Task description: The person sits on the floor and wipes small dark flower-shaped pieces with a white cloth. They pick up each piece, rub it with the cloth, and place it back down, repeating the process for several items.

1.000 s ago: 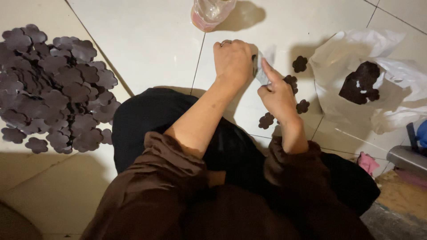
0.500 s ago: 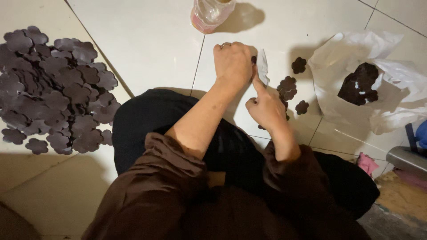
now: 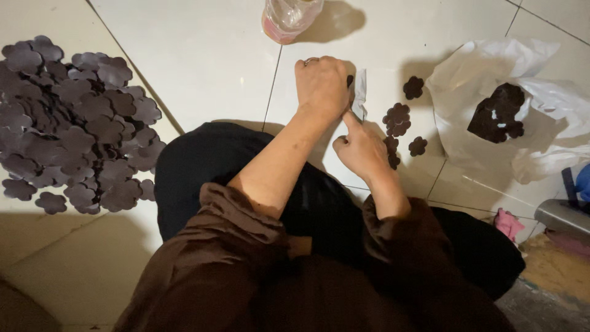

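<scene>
Head view: a seated person in a brown top bends over a pale tiled floor [image 3: 203, 55], the left hand [image 3: 321, 86] curled shut around a small dark flower-shaped cutout [image 3: 350, 80] that peeps out at the knuckles, with a strip of whitish backing paper [image 3: 360, 98] hanging beside it. The right hand [image 3: 359, 149] sits just below, forefinger extended up against the strip and the other fingers folded in; whether it actually pinches the paper cannot be told. The cutout looks thin, light and floppy, likely to crease if squeezed, so its lobed edge seems the safest place to grip it. A few loose flower pieces [image 3: 398, 118] lie on the tile just right of the hands, and a large heap of matching cutouts [image 3: 74, 129] spreads well apart to the left. An open white plastic bag [image 3: 473, 80] at the right holds more dark pieces, and a clear plastic bottle [image 3: 289, 17] stands at the top edge. The glossy tiles show dark grout lines; the light is dim and warm, and a bit of pink cloth [image 3: 509, 224] lies where the tiling ends
</scene>
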`<state>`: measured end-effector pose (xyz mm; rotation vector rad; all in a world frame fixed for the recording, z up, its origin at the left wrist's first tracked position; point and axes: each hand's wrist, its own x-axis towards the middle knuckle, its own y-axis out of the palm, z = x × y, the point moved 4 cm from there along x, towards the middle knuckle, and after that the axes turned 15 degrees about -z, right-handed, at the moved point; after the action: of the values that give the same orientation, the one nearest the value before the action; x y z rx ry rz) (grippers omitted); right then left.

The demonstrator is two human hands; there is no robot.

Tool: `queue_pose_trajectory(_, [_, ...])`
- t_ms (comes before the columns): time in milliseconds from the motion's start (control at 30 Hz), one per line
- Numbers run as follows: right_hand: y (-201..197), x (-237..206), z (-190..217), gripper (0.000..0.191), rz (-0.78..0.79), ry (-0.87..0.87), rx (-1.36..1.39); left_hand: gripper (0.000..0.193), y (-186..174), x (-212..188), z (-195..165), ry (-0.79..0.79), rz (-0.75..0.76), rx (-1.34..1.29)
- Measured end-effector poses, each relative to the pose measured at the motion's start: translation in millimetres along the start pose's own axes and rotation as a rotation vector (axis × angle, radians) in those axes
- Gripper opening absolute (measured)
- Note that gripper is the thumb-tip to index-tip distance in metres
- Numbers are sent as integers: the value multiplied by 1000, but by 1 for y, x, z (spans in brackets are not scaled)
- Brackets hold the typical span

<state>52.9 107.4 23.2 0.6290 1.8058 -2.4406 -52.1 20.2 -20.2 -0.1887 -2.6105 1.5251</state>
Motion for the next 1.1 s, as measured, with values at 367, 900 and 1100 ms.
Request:
queue_pose_trajectory(367, [14, -5, -9, 76, -73, -100, -51, 20, -4, 1, 1, -1, 12, -13])
queue_pose_trajectory(900, [-37, -1, -14, 83, 7, 233, 255, 23, -1, 0, 4, -12, 37, 7])
queue_pose_trajectory(1100, [-15, 15, -12, 88, -47, 65, 40, 16, -1, 1, 4, -6, 63, 3])
